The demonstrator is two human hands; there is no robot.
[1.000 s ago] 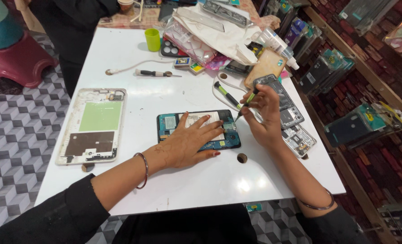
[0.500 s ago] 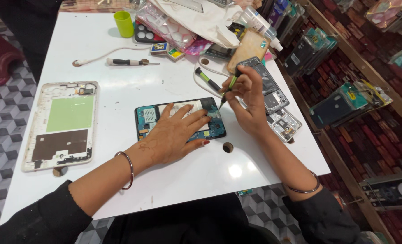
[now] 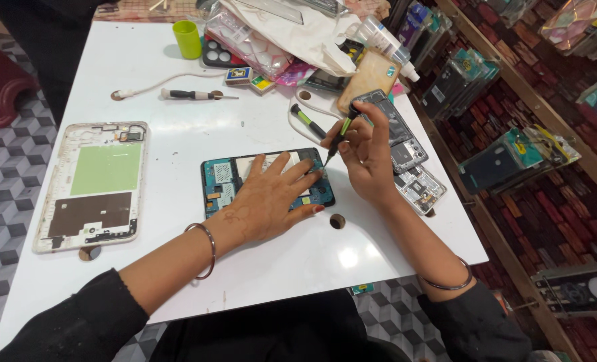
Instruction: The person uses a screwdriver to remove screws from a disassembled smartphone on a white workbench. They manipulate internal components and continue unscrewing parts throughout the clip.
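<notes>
On the white table (image 3: 177, 144), left hand (image 3: 271, 201) flat on one tablet (image 3: 221, 184), right hand (image 3: 365, 151) gripping one screwdriver (image 3: 338, 137).

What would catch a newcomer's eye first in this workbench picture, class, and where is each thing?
At the middle of the white table, the left hand lies flat on an opened tablet with a blue circuit board, while the right hand points a green-handled screwdriver at its right edge. To the left lies a white tablet frame with a green panel.

Bare table (image 3: 177, 141) between tablet frame (image 3: 94, 184) and opened device (image 3: 221, 184); clutter heap (image 3: 291, 40) behind.
</notes>
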